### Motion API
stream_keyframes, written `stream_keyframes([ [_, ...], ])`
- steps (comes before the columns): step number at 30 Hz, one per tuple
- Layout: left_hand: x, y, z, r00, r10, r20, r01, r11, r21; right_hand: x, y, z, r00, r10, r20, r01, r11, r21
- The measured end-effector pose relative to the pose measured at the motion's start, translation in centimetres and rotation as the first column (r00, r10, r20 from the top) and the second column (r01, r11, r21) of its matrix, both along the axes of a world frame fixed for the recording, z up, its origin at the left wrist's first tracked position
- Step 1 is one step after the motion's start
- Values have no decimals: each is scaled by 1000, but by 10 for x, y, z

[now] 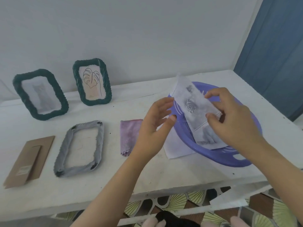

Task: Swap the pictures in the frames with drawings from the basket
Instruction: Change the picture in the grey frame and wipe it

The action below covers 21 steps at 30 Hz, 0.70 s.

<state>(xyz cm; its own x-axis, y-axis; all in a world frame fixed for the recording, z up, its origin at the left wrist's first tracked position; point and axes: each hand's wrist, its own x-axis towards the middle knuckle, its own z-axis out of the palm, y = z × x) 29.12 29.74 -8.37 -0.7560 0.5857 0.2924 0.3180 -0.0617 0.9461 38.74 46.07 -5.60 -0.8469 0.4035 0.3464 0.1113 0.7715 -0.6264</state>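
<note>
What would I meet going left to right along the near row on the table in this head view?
In order: brown cardboard backing → empty frame lying flat → purple cloth → left hand → purple basket. The right hand and the drawing it pinches overlap the basket, so I leave them out.

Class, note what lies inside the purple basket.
A rose drawing, pinched by the right hand, rises from the purple basket; another grey drawing lies below it. They cover the floor, so anything beneath is hidden.
</note>
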Motion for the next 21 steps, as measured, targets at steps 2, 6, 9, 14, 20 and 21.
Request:
stream_keyframes([
  [2,0,-6,13,990,-41,132,35,998,53,-3,-21,2,997,71,-8,-70,995,74],
  [6,-5,-22,25,972,-50,228,26,994,105,-18,-56,0,985,166,-34,-160,977,144],
  [9,-14,-38,21,971,118,206,-141,985,99,-27,-74,-5,961,278,6,-274,944,185],
  [14,-35,-81,14,931,228,284,-259,963,75,-49,-101,-21,955,275,-107,-279,960,-20],
  [20,-58,-149,1,914,253,316,-258,966,-27,-92,-140,-39,971,165,-175,-239,739,-630],
  [21,-63,-160,-1,910,276,310,-268,961,-69,-97,-148,-41,970,177,-169,-244,717,-653],
])
